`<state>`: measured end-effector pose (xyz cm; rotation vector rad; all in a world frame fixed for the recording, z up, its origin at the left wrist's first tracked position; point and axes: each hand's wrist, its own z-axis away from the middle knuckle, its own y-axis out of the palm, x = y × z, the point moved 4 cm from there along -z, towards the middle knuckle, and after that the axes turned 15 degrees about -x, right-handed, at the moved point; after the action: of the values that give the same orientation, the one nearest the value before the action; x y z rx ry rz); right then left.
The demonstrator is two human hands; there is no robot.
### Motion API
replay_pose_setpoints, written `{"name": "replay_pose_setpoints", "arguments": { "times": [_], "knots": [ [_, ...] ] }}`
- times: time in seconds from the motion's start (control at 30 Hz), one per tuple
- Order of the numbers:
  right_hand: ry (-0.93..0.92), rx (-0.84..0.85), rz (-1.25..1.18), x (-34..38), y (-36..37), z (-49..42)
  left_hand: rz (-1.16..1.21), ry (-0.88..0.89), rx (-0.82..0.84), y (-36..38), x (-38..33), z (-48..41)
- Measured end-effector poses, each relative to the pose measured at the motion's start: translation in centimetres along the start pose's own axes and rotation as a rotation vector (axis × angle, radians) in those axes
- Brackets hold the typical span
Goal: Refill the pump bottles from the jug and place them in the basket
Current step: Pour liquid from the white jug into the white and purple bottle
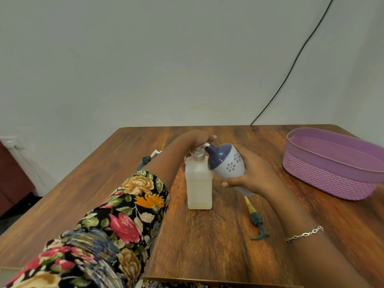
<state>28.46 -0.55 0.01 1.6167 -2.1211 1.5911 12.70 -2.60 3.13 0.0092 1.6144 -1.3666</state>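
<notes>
A translucent white square pump bottle (199, 183) stands upright mid-table. My left hand (197, 139) lies over its pump head (199, 154), fingers pressing on top. My right hand (255, 175) grips a lavender bottle with a navy top (229, 165), tilted left, its open neck touching the white bottle's nozzle. A dark green pump with a yellow tube (256, 222) lies loose on the table below my right hand. The purple woven basket (332, 161) sits at the right, and the part of its inside that shows holds nothing. No jug is in view.
A dark teal bottle (145, 161) and a small white pump piece (155, 153) lie behind my left forearm, mostly hidden. A black cable (291, 65) runs down the wall behind the wooden table (207, 235). The near table edge is close to me.
</notes>
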Motion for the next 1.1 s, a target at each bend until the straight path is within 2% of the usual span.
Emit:
{"name": "replay_pose_setpoints", "arguments": {
  "times": [0.07, 0.17, 0.27, 0.4, 0.67, 0.8, 0.97, 1.03, 1.1],
  "knots": [
    [-0.005, -0.005, 0.010, -0.1, 0.0, -0.1, -0.068, 0.067, -0.024, 0.3, -0.1, -0.2],
    [-0.013, -0.008, 0.003, -0.1, 0.0, -0.1, -0.061, 0.077, -0.012, 0.4, -0.3, -0.1],
    [-0.014, -0.012, -0.002, -0.1, 0.1, -0.1, 0.036, -0.022, 0.027, -0.2, 0.1, -0.1],
    [-0.008, -0.007, -0.036, 0.1, 0.3, -0.1, 0.032, -0.092, 0.064, -0.7, 0.5, 0.0],
    [-0.013, -0.022, -0.022, 0.1, 0.2, -0.3, -0.135, 0.138, 0.024, 0.2, -0.4, -0.1],
    [-0.002, -0.017, -0.038, 0.1, 0.3, -0.3, 0.002, 0.016, 0.041, -0.7, 0.0, 0.2],
    [0.016, -0.007, -0.067, 0.0, 0.4, -0.2, -0.025, -0.083, 0.096, -0.9, 0.2, -0.2],
    [0.015, -0.005, -0.070, 0.1, 0.4, -0.2, -0.037, -0.068, 0.097, -0.8, 0.3, -0.2],
    [0.001, -0.008, -0.059, 0.3, 0.3, -0.2, -0.081, 0.028, 0.068, -0.8, -0.1, 0.4]
  ]
}}
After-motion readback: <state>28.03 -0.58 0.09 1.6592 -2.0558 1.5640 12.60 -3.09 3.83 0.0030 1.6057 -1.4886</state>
